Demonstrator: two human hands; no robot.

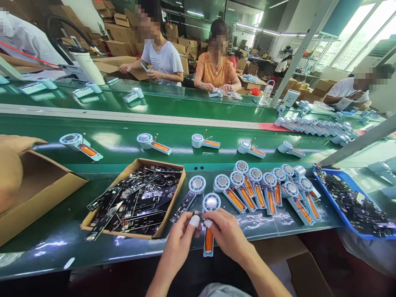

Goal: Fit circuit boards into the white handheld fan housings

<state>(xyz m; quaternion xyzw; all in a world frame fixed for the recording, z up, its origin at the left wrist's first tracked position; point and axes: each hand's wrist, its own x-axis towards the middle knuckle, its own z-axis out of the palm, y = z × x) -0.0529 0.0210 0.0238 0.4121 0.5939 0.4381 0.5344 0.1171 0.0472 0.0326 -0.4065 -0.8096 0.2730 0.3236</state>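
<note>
Fingers of the left hand [180, 237], head view: thumb and index pinched on a black circuit board [196, 213]; right hand [229, 237] fingertips drawn in narrow just beside it, can't tell if gripping. Print on the white tumbler [88, 66] and T-shirt [163, 57] too small to read. Light-blue fan housing [212, 202] lies under the fingertips, round head beyond them, orange-filled handle toward the wearer.
</note>
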